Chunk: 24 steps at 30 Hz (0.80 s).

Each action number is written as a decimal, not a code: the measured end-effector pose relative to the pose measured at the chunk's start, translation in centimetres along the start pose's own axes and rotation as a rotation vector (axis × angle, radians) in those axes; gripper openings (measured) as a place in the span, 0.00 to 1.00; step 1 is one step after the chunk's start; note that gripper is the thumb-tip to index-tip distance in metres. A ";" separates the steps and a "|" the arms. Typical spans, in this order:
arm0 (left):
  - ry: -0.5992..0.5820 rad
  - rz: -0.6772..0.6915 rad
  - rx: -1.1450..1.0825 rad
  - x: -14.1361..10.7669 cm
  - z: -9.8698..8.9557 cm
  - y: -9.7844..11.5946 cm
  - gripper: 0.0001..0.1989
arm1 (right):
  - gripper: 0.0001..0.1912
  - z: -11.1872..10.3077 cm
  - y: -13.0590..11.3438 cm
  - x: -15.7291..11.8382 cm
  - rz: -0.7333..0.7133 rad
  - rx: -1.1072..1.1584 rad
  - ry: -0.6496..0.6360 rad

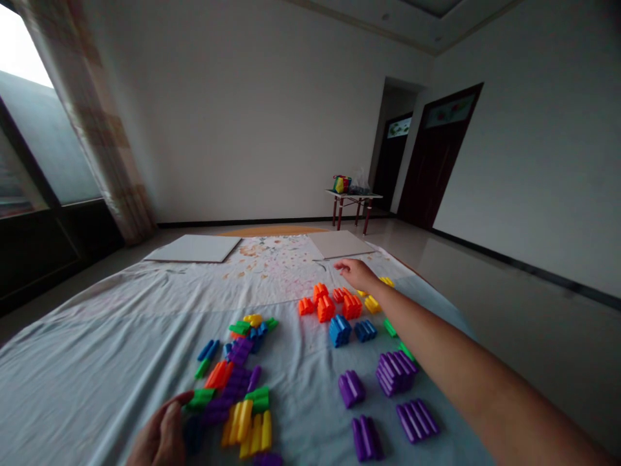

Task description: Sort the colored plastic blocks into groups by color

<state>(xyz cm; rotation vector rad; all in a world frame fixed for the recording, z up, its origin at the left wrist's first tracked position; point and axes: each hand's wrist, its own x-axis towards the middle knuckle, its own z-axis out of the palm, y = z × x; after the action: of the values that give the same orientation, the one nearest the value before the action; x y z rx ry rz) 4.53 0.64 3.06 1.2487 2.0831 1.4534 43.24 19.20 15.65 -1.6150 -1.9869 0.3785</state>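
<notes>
open right hand (356,274) at one o'clock, just beyond orange blocks (326,309); curled left hand (160,439) at seven o'clock beside a green block (201,398), grip unclear.

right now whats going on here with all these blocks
A person is leaning over chunky plastic blocks spread on a pale sheet. Their left hand is at the edge of a jumbled pile, next to a green block. Their right hand is stretched out just past a cluster of orange blocks.
</notes>
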 end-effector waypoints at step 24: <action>-0.020 0.039 -0.090 -2.1 -0.4 3.4 0.20 | 0.21 13.2 -12.2 -14.9 -0.397 0.008 -0.377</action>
<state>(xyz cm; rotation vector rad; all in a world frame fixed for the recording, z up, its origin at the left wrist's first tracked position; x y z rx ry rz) 7.09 -0.88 5.71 1.2710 1.9683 1.5274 27.77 3.51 7.96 -1.1620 -2.5176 0.5630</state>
